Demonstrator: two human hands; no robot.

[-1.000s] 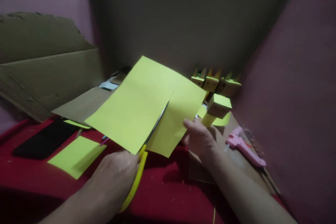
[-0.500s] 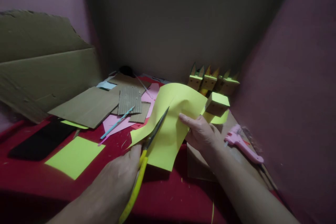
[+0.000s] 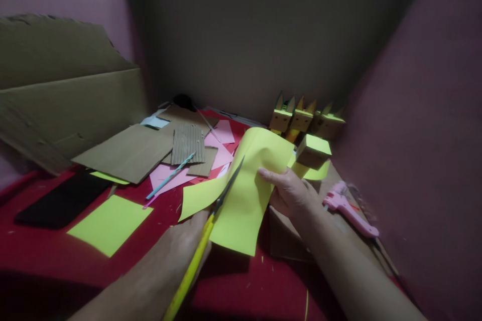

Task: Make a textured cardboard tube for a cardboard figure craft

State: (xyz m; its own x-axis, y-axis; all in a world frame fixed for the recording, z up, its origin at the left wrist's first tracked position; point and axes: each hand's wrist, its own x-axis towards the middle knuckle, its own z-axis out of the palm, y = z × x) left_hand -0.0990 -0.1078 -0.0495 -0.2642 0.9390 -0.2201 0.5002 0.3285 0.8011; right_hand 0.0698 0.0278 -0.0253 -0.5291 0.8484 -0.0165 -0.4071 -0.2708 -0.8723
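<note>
My left hand (image 3: 188, 241) is closed on a pair of scissors (image 3: 199, 251) with yellow handles, its fingers mostly hidden behind them. The dark blades lie along a cut in a yellow sheet of paper (image 3: 244, 210), tips pointing up and away. A strip of the sheet (image 3: 199, 195) bends off to the left of the blades. My right hand (image 3: 291, 193) pinches the sheet at its right side, thumb on top and fingers out of sight beneath. The sheet is held above the red tabletop and its far end curls over.
Left of the hands lie a yellow square (image 3: 111, 225), a black phone-like slab (image 3: 62, 200), cardboard pieces (image 3: 126, 153) and a blue striped stick (image 3: 171, 175). At right are a pink glue gun (image 3: 348, 208), a cardboard cube (image 3: 314, 150) and several eared box figures (image 3: 282, 118). Walls close in both sides.
The scissor blades have come together along the cut, and the handles have closed. The left strip stands further apart from the sheet, whose far end has dropped a little.
</note>
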